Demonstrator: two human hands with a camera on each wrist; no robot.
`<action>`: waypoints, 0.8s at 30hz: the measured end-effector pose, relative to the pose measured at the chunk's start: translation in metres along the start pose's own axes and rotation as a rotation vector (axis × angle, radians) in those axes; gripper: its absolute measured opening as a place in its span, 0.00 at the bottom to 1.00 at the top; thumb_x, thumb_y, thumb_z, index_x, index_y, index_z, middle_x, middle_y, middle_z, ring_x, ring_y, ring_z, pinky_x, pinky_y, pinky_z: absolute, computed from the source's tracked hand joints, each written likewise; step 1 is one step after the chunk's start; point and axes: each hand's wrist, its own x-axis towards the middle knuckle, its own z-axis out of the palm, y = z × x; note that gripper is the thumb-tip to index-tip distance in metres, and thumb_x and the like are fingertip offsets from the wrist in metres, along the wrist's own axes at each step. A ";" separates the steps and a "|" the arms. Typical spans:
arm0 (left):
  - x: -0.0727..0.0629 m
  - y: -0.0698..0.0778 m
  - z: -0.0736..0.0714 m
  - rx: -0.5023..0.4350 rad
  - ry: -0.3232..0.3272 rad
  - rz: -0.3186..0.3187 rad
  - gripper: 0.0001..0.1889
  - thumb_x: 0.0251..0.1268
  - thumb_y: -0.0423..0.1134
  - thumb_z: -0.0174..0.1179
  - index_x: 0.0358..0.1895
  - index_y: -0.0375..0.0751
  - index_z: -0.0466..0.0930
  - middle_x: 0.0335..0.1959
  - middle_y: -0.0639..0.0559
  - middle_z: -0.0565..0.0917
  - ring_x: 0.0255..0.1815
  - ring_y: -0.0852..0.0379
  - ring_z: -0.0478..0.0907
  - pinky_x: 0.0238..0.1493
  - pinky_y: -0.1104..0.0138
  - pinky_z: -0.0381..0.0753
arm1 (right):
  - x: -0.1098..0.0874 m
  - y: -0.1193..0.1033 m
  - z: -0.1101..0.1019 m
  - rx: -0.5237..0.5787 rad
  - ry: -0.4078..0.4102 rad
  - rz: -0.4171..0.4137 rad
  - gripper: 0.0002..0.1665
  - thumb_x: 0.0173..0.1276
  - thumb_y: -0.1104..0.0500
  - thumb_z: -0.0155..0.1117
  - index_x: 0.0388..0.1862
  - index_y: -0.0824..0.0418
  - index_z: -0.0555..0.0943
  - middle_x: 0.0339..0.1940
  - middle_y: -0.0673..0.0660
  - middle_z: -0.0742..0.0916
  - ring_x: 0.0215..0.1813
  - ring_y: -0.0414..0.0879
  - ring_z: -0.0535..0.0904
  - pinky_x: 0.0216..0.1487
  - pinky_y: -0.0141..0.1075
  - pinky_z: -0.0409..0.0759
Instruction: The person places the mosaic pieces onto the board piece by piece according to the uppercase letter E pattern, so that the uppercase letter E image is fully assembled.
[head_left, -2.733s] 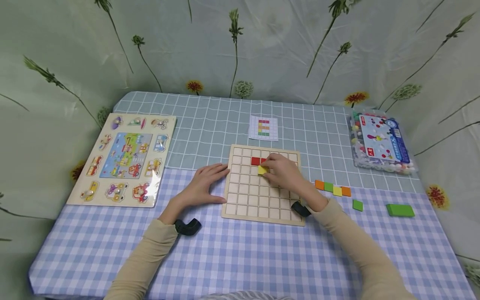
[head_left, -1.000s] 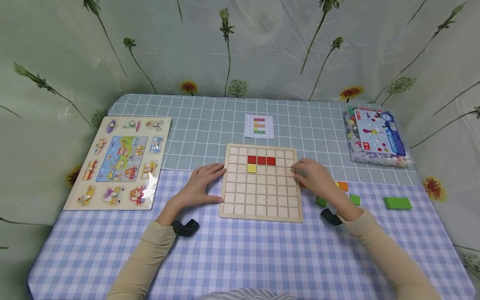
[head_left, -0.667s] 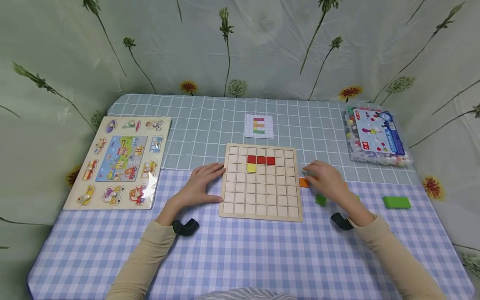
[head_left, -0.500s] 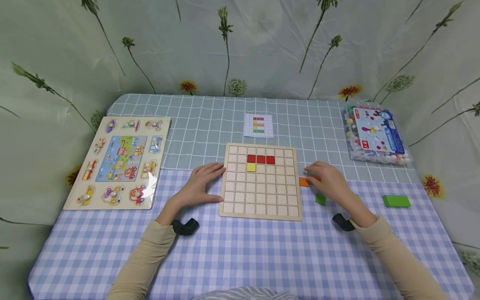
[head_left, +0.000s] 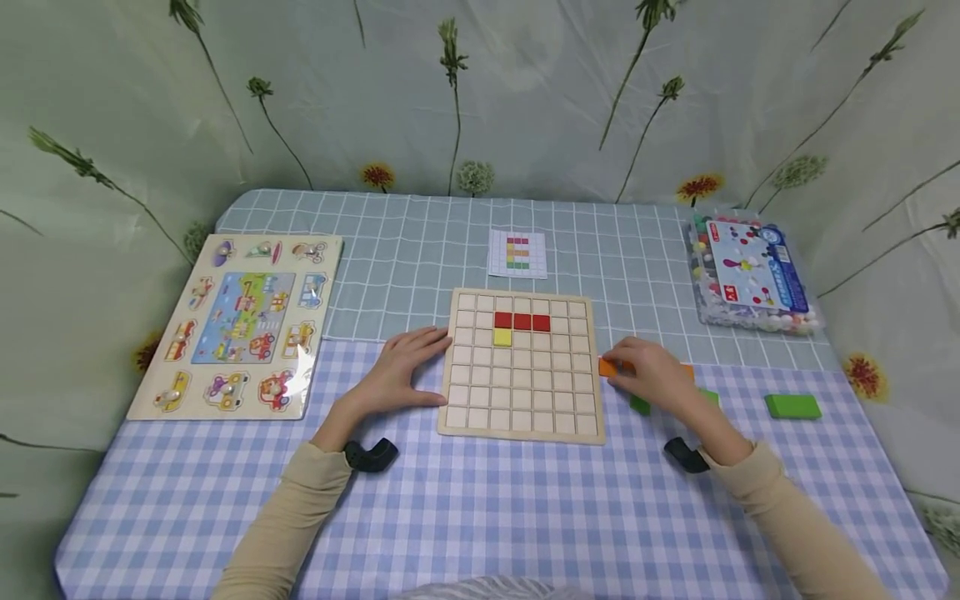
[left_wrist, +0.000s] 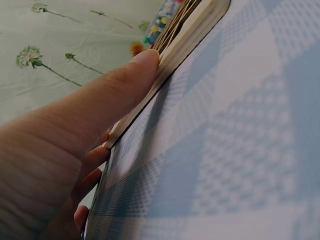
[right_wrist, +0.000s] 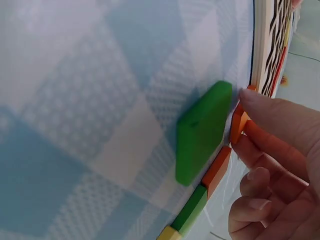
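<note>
Right hand [head_left: 651, 372] lowered, pinching orange tile [head_left: 606, 367], left hand [head_left: 400, 372] spread, green tile [right_wrist: 206, 131] whole only from right wrist

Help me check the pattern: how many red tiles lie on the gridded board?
3, on the gridded board, second row from the far edge: left red tile, middle red tile, right red tile. None looks hidden.
</note>
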 end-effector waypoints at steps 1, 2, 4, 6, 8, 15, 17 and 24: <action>-0.001 0.000 0.001 0.005 0.000 0.003 0.48 0.43 0.54 0.72 0.69 0.40 0.63 0.72 0.43 0.64 0.73 0.43 0.56 0.67 0.45 0.52 | -0.001 0.000 0.001 -0.001 -0.004 0.004 0.15 0.55 0.63 0.69 0.42 0.66 0.84 0.40 0.60 0.86 0.38 0.50 0.80 0.40 0.43 0.79; -0.001 -0.001 0.002 0.007 0.000 0.007 0.48 0.43 0.54 0.72 0.69 0.40 0.63 0.71 0.42 0.64 0.73 0.42 0.56 0.67 0.45 0.52 | -0.001 -0.001 0.001 -0.004 -0.005 0.004 0.14 0.55 0.63 0.69 0.42 0.67 0.84 0.39 0.60 0.86 0.38 0.51 0.80 0.40 0.44 0.79; -0.002 -0.001 0.003 0.003 0.000 0.011 0.48 0.43 0.54 0.71 0.69 0.40 0.62 0.71 0.42 0.64 0.73 0.43 0.57 0.67 0.45 0.52 | -0.002 -0.002 0.001 -0.013 -0.002 0.004 0.13 0.55 0.63 0.68 0.40 0.67 0.85 0.38 0.60 0.86 0.39 0.52 0.81 0.41 0.45 0.80; -0.002 -0.001 0.003 -0.002 0.007 0.017 0.48 0.43 0.54 0.72 0.69 0.40 0.63 0.71 0.42 0.64 0.73 0.43 0.57 0.67 0.45 0.52 | -0.001 -0.003 0.000 -0.026 0.007 -0.003 0.12 0.55 0.64 0.68 0.39 0.67 0.85 0.37 0.60 0.86 0.38 0.52 0.81 0.40 0.45 0.80; -0.002 -0.001 0.002 0.001 0.016 0.019 0.47 0.42 0.54 0.72 0.69 0.40 0.63 0.71 0.43 0.65 0.73 0.43 0.57 0.67 0.45 0.52 | 0.000 -0.004 -0.002 -0.037 0.014 -0.006 0.12 0.55 0.64 0.68 0.39 0.67 0.85 0.36 0.60 0.86 0.37 0.51 0.81 0.38 0.44 0.79; -0.003 -0.003 0.000 0.002 -0.011 -0.005 0.48 0.44 0.55 0.71 0.70 0.42 0.61 0.72 0.45 0.63 0.74 0.45 0.55 0.69 0.46 0.51 | 0.004 -0.007 -0.006 -0.050 0.022 0.017 0.13 0.56 0.62 0.69 0.40 0.66 0.85 0.37 0.60 0.86 0.35 0.49 0.79 0.37 0.43 0.78; -0.003 -0.003 0.001 -0.002 -0.015 -0.005 0.48 0.44 0.55 0.70 0.70 0.42 0.61 0.72 0.45 0.63 0.75 0.46 0.55 0.69 0.47 0.51 | 0.006 -0.009 -0.006 -0.051 0.029 0.012 0.13 0.55 0.61 0.69 0.40 0.65 0.85 0.37 0.60 0.86 0.34 0.47 0.78 0.35 0.40 0.77; -0.001 -0.002 -0.001 -0.002 -0.015 -0.002 0.47 0.45 0.56 0.70 0.70 0.42 0.61 0.73 0.46 0.62 0.75 0.46 0.55 0.70 0.47 0.50 | 0.014 -0.018 -0.002 -0.018 0.094 -0.065 0.13 0.54 0.60 0.71 0.39 0.63 0.85 0.36 0.57 0.86 0.34 0.47 0.80 0.34 0.40 0.78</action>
